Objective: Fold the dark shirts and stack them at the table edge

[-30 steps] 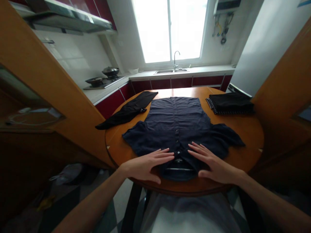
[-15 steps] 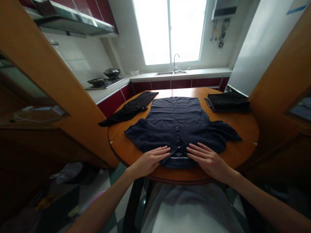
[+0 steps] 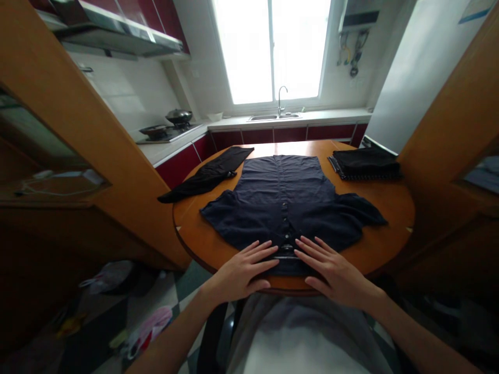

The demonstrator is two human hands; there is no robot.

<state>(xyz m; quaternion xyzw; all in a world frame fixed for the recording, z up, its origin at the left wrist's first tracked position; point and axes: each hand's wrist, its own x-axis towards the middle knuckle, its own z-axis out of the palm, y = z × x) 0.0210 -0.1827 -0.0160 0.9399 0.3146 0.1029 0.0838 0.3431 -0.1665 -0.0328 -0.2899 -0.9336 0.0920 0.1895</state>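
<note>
A dark navy short-sleeved button shirt (image 3: pixel 288 200) lies spread flat, front up, on a round wooden table (image 3: pixel 390 208), collar toward me. My left hand (image 3: pixel 244 270) rests flat on the collar's left side, fingers stretched out. My right hand (image 3: pixel 331 270) lies flat on the collar's right side, fingers apart. Both hands press the near edge of the shirt and hold nothing.
A long black garment (image 3: pixel 206 174) hangs over the table's far left edge. A folded dark garment (image 3: pixel 366 163) sits at the far right. Wooden door panels (image 3: pixel 58 104) flank both sides. A counter with a sink (image 3: pixel 275 116) and a stove (image 3: pixel 166 132) runs behind.
Both hands have slid a little toward me along the collar, to the table's near edge. The view has shifted slightly; the shirt stays put.
</note>
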